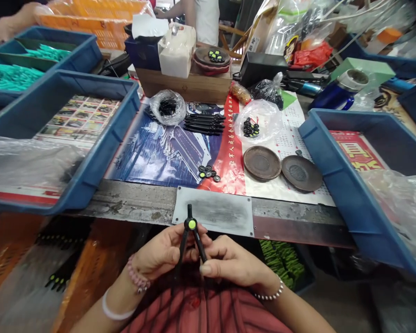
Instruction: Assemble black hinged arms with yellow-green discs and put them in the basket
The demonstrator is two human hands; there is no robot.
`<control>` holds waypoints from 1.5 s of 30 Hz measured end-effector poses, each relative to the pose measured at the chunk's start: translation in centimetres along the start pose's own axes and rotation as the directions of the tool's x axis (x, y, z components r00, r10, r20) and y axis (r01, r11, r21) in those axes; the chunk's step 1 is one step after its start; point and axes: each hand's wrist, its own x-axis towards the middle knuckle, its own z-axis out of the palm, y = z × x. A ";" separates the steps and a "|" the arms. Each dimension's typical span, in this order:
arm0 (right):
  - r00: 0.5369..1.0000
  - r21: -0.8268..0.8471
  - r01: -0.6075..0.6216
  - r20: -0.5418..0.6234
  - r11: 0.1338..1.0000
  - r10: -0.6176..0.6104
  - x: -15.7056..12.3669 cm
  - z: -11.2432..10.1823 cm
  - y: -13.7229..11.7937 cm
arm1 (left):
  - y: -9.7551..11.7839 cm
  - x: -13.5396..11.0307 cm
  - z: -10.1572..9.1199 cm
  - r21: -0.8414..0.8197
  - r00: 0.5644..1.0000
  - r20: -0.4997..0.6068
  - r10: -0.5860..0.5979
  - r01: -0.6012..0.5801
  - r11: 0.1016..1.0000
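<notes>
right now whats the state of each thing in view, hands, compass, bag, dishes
black drawing compass, upright, legs slightly spread
left hand, closed around the compass head
right hand, holding one compass leg
clear plastic bag, holding small black parts
two brown dishes, lying flat, apart

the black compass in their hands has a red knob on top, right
Not quite: the knob is yellow-green, not red, as the head view shows. The rest is right: it sits on top of the black compass, which is held between the left hand and right hand.
</notes>
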 end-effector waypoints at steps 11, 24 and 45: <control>0.981 -0.150 -0.071 -0.188 0.986 0.042 1.4 1.6 0.4 | -1.0 0.2 1.5 0.203 0.924 -0.328 0.194 -0.132 0.970; 0.694 -0.990 -0.141 -0.117 0.025 -0.710 3.2 2.3 -0.8 | -2.8 -1.2 3.1 0.925 0.710 -0.090 0.698 -0.199 0.323; 0.929 -0.770 0.038 -0.208 0.636 -0.307 2.3 3.4 0.2 | -1.9 -0.6 3.2 0.246 0.707 -0.574 0.413 -0.332 0.911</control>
